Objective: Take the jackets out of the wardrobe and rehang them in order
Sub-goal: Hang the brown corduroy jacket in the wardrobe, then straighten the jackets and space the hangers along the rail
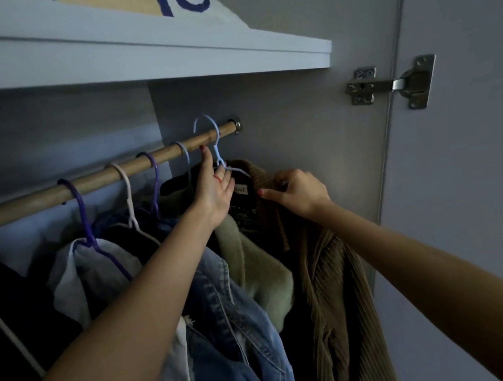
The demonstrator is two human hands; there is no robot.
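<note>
At the right end of the wardrobe rail [97, 181], seen from the head camera, a brown corduroy jacket [323, 277] hung on a light blue hanger [218, 149], the last garment before the side wall. The hanger's hook rose above and just in front of the rail; whether it rested on the wood or had lifted clear could not be told. The left hand [216, 192] held the hanger at its neck, just under the hook, fingers curled round the wire and the forefinger stretched up toward the rail. The right hand [295, 192] sat just to the right, pinching the jacket's collar between thumb and fingertips.

The move ahead turned, by my judgement, on the hook and the rail: the hook lay directly above the left fingers, the rail ran from lower left up to the right bracket, and the jacket's long axis hung straight down below both hands. The left hand was the nearer one to the hook, so it would steer the hanger while the right carried the cloth.

The wardrobe itself held more: left along the rail hung a pale green jacket [255, 273], a denim jacket [230, 322], a white garment [94, 277] on a purple hanger [81, 211], and dark clothes [8, 305] at the far left. A shelf [160, 57] above carried a cream item with blue markings. A metal hinge [397, 84] joined the open door on the right.
</note>
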